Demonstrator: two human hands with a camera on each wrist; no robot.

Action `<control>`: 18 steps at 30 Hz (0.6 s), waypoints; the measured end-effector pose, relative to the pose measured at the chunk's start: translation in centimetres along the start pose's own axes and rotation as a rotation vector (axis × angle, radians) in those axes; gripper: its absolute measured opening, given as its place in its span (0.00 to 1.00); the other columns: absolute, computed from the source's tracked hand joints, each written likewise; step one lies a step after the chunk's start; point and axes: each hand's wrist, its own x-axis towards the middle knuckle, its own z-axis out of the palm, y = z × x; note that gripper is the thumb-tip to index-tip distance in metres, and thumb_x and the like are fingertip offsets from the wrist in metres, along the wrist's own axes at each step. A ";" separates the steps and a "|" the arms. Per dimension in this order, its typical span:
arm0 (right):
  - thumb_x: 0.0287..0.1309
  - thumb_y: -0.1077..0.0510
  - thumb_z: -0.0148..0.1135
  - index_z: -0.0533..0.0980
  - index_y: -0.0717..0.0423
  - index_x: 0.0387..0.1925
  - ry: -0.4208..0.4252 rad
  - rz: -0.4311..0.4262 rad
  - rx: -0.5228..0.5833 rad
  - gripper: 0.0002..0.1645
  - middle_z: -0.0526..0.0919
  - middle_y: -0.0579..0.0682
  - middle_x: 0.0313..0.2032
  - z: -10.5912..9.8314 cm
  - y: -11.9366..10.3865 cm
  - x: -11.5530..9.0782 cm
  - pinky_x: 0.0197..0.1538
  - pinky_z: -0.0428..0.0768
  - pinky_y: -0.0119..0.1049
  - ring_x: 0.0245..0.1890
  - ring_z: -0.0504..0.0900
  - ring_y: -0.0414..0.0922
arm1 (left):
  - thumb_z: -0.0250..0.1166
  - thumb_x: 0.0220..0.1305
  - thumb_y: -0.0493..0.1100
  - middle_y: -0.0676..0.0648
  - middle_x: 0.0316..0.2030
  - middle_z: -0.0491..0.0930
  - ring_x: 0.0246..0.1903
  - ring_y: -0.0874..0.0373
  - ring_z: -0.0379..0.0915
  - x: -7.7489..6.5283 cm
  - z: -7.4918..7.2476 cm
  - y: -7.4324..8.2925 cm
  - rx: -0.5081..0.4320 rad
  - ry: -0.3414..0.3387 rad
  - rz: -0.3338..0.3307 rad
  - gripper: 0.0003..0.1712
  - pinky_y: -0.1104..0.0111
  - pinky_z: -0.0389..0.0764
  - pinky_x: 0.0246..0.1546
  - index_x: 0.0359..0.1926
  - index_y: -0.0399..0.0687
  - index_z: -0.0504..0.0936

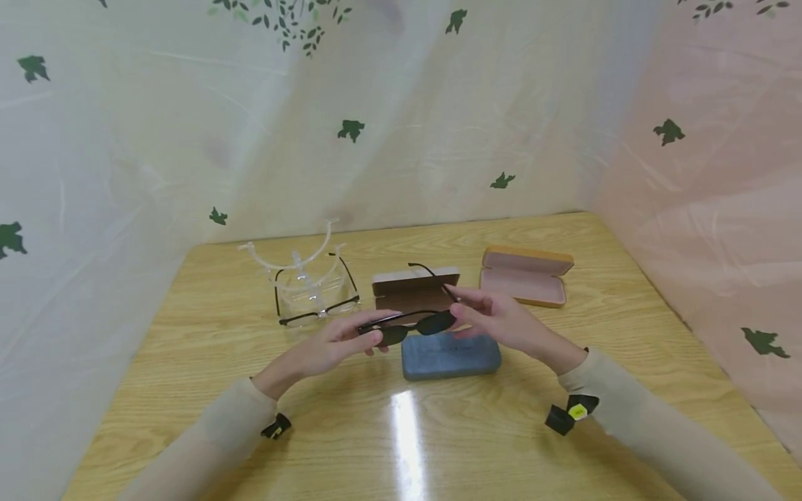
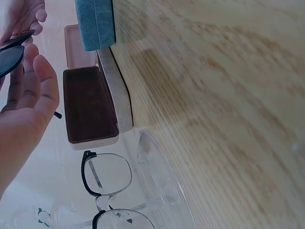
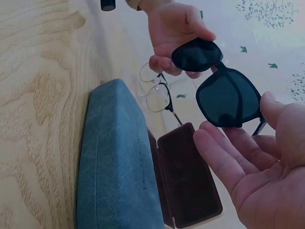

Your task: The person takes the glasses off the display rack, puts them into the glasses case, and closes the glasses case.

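Head view has both hands raised over the desk [image 1: 351, 431], apart from each other and joined by one pair of sunglasses [image 1: 436, 321]: the left hand [image 1: 335, 344] pinches one end, the right hand [image 1: 504, 323] the other. One temple juts up and away past the right fingertips. From above, the lenses look almost black; the right wrist view shows rounded, smooth lenses in a dark frame, the nearer one dark blue-green with a darker band crossing it.

Just under the hands, on the person's side, sits a closed blue glasses case [image 1: 451, 357]; only the right wrist view shows the seam along its side and a small dark mark on its top. Right behind the sunglasses, an open glasses case with brown lining [image 1: 407, 300] is partly covered in the head view, while the left wrist view bares its deep interior and pale outer wall. Beyond the right hand lies an open orange case [image 1: 526, 268] lined in pink. Beyond the left hand, black-browed eyeglasses [image 1: 302, 319] rest on a clear display stand [image 1: 299, 263]; their thin lower rims read clearly in the left wrist view.
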 end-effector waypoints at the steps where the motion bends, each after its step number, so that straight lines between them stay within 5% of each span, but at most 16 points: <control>1: 0.75 0.55 0.58 0.58 0.69 0.74 -0.004 -0.010 -0.008 0.36 0.78 0.69 0.57 0.0 0.0 0.0 0.49 0.84 0.54 0.48 0.83 0.68 | 0.53 0.80 0.43 0.42 0.59 0.78 0.50 0.33 0.79 0.0 0.0 0.0 0.002 -0.001 0.001 0.25 0.49 0.82 0.49 0.74 0.50 0.68; 10: 0.78 0.59 0.51 0.63 0.74 0.70 -0.101 -0.127 -0.063 0.29 0.80 0.68 0.48 -0.1 0.5 0.2 0.47 0.85 0.52 0.47 0.83 0.68 | 0.53 0.80 0.43 0.41 0.59 0.78 0.50 0.36 0.79 0.2 0.0 0.1 -0.014 -0.013 -0.007 0.25 0.44 0.80 0.52 0.74 0.47 0.68; 14: 0.79 0.60 0.49 0.68 0.75 0.66 -0.160 -0.180 -0.057 0.25 0.79 0.69 0.47 0.1 0.9 0.4 0.46 0.86 0.50 0.51 0.84 0.58 | 0.53 0.80 0.44 0.40 0.65 0.73 0.49 0.43 0.80 0.2 -0.1 0.2 0.013 0.008 -0.027 0.24 0.44 0.81 0.50 0.73 0.48 0.70; 18: 0.78 0.62 0.49 0.70 0.75 0.64 -0.174 -0.199 -0.044 0.23 0.79 0.67 0.45 0.1 1.0 0.4 0.46 0.86 0.51 0.51 0.85 0.47 | 0.54 0.79 0.45 0.42 0.60 0.76 0.44 0.41 0.81 0.1 0.0 0.4 0.073 0.029 -0.055 0.23 0.48 0.84 0.45 0.71 0.52 0.72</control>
